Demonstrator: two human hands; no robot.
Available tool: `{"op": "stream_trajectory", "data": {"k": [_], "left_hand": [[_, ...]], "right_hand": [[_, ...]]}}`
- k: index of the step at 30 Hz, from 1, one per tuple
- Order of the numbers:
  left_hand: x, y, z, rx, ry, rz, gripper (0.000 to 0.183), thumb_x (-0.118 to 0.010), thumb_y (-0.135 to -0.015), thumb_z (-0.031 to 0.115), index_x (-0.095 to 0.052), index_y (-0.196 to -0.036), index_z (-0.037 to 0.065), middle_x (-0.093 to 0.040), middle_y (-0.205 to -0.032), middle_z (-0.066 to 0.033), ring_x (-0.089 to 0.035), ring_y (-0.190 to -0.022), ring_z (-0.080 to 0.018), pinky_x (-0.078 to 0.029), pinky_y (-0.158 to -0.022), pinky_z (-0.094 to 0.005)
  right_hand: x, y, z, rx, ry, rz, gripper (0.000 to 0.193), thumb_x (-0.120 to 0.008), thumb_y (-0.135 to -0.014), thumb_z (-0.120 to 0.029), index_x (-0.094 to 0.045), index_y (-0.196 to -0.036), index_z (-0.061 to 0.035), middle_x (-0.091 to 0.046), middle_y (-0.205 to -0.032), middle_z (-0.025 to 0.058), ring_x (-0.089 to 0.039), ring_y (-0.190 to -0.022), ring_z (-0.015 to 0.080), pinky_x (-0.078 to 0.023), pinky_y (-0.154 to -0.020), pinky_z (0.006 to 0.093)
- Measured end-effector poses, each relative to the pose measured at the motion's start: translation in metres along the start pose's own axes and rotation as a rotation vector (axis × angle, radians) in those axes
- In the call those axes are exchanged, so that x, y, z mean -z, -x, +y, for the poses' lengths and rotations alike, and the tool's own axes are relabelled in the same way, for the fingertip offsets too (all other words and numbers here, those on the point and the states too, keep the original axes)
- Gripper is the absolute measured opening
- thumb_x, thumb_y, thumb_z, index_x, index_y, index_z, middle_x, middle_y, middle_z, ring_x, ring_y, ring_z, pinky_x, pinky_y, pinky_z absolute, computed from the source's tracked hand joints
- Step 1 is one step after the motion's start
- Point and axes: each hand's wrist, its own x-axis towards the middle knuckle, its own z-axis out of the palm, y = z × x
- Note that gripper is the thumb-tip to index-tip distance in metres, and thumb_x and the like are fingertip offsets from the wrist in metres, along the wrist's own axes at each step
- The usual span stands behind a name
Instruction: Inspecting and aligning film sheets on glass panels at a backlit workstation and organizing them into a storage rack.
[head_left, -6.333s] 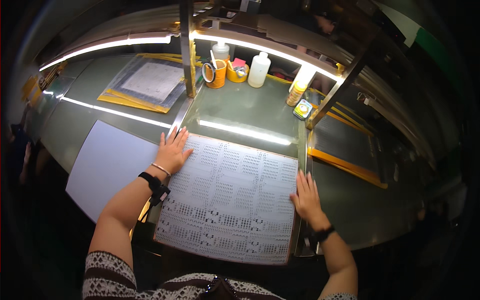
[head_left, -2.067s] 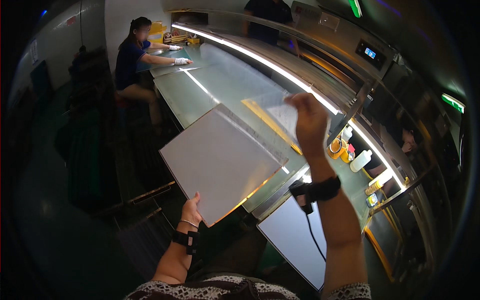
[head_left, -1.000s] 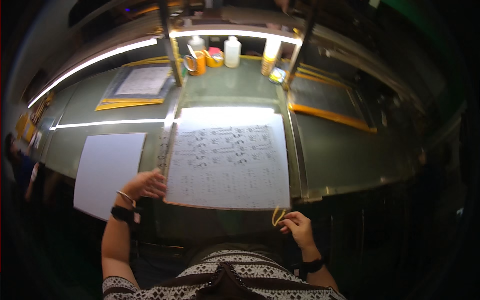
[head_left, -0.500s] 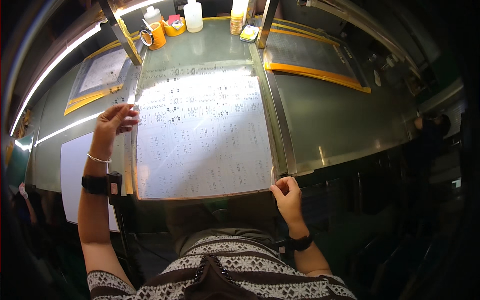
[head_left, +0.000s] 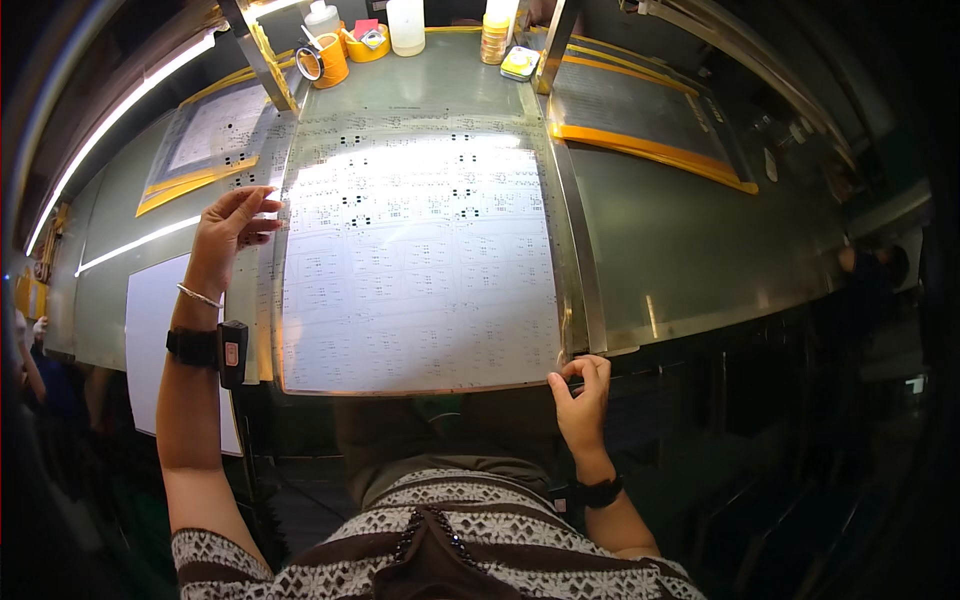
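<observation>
A clear film sheet (head_left: 420,260), covered with rows of small dark printed marks, lies over a brightly lit white panel (head_left: 430,368) in front of me. My left hand (head_left: 235,238) is closed in a pinch at the sheet's left edge, its lower fingers loosely curled. At the near right corner, my right hand (head_left: 584,398) pinches the sheet's edge between thumb and forefinger. The film there bends up slightly and catches the light. Strong glare crosses the upper part of the sheet and hides some of the print.
Metal posts (head_left: 580,250) flank the panel. Yellow-edged framed sheets (head_left: 650,125) lie on the right, with similar ones (head_left: 200,145) on the left. At the back stand an orange cup (head_left: 330,62), tape rolls and bottles (head_left: 407,28). A white board (head_left: 165,350) leans left.
The printed marks have shifted against the panel, and their doubled look has given way to clearer rows. Both hands keep their pinch at the edges. The whole view has shifted slightly.
</observation>
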Motion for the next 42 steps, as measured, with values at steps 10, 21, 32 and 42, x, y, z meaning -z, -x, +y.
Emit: {"op": "stream_trajectory", "data": {"k": [10,21,32,42], "left_hand": [[0.007,-0.011,-0.01,0.055,-0.032,-0.005,0.024,-0.058,-0.09,0.031,-0.066,-0.101,0.011,-0.067,-0.091,-0.0044,-0.065,-0.079,-0.0138,-0.048,-0.067,-0.0248],[-0.003,-0.093,-0.11,0.078,-0.483,0.277,0.031,-0.069,-0.077,0.018,-0.059,-0.103,0.004,-0.065,-0.074,-0.0136,-0.063,-0.064,-0.0234,-0.05,-0.06,-0.0329],[-0.014,-0.109,-0.093,0.048,-1.053,0.065,0.05,-0.055,-0.087,0.022,-0.04,-0.135,0.019,-0.062,-0.108,-0.0179,-0.059,-0.101,-0.0327,-0.046,-0.086,-0.0414],[-0.021,-0.101,-0.081,-0.144,-1.464,0.094,0.038,-0.047,-0.088,0.019,-0.048,-0.125,0.016,-0.056,-0.114,-0.0173,-0.051,-0.115,-0.0244,-0.045,-0.081,-0.0473]], "right_hand": [[-0.005,-0.003,0.002,-0.221,-0.222,-0.142,0.017,-0.065,-0.077,-0.004,-0.049,-0.083,-0.0023,-0.049,-0.067,0.0057,-0.048,-0.062,0.0156,-0.042,-0.058,0.0296],[0.001,-0.002,0.014,-0.252,-0.283,-0.257,0.02,-0.058,-0.079,0.004,-0.042,-0.086,-0.0036,-0.04,-0.074,-0.0001,-0.043,-0.069,0.0072,-0.038,-0.064,0.0224],[0.002,0.0,0.011,-0.256,-0.349,-0.258,0.022,-0.058,-0.077,0.005,-0.04,-0.084,-0.0047,-0.041,-0.073,-0.0011,-0.041,-0.066,0.0057,-0.036,-0.062,0.0214],[0.035,-0.059,-0.039,0.245,0.476,-0.371,0.074,-0.077,-0.063,-0.026,-0.046,-0.128,-0.01,-0.039,-0.126,0.018,-0.034,-0.118,0.039,-0.029,-0.096,0.0521]]}}
